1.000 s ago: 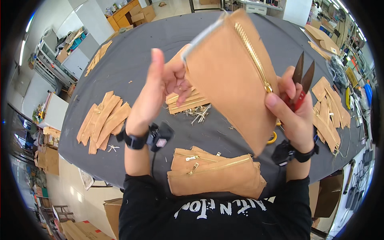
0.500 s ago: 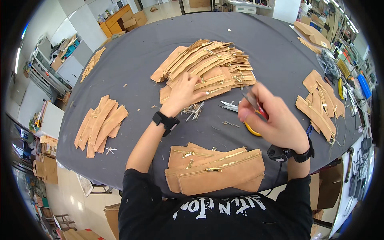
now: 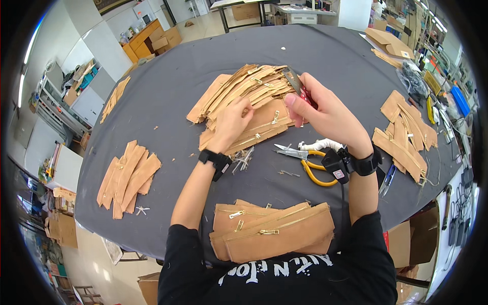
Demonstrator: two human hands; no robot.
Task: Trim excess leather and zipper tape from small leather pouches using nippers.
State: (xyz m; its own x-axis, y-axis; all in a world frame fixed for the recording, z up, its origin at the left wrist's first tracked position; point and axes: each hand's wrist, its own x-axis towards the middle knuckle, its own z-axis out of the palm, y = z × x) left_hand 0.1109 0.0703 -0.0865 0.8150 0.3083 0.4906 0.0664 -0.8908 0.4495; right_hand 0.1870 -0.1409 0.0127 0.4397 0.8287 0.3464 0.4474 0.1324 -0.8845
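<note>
A fanned pile of tan zippered strips (image 3: pixel 269 114) lies in front of me, with gold zips and pulls. My left hand (image 3: pixel 231 124) rests on its near left part, fingers curled in toward the thumb; what they pinch, if anything, is hidden. At the pile's right edge, my right hand (image 3: pixel 330 112) grips a red-handled tool (image 3: pixel 293 80) with a dark flat blade pointing up and away; its exact kind is unclear. Below that hand lie yellow-handled scissors (image 3: pixel 317 179), blades apart. Pale scraps (image 3: pixel 243 158) sit beside my left wrist.
More zippered strips (image 3: pixel 277 241) lie close to my body. Smaller stacks sit at left (image 3: pixel 127 178) and right (image 3: pixel 404 137). Blue-handled snips (image 3: pixel 389 179) lie near the right stack. A white coiled bundle (image 3: pixel 323 145) is by the scissors. Cardboard (image 3: pixel 389 43) and tools line the far right edge.
My right hand has moved away from me and left, bringing the red-handled tool to the pile's right edge. The left hand's fingers have curled in. The scissors are more exposed.
</note>
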